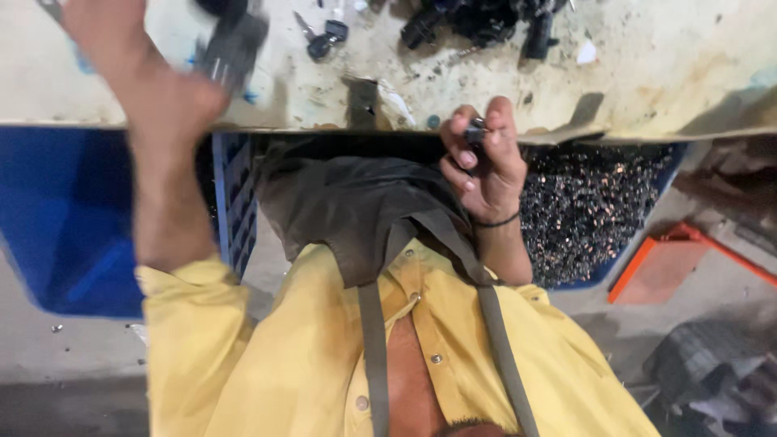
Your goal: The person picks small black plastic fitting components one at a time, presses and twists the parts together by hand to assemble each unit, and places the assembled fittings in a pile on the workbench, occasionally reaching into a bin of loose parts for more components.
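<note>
My left hand (166, 97) is raised over the stained, pale worktable (672, 65) at the upper left and is blurred by motion. It grips a dark, blocky part (233, 44). My right hand (486, 162) hovers at the table's near edge. Its thumb and fingers pinch a small dark metal piece (475, 129). A black band circles that wrist. I wear a yellow shirt (307, 340) and a dark apron (364, 210).
A heap of black parts (486, 20) and a small key-like piece (324, 36) lie on the table's far side. Under the table are a blue tub (65, 218), a blue slotted crate (236, 202), and a bin of metal scraps (591, 202). An orange tray (655, 271) lies on the floor to the right.
</note>
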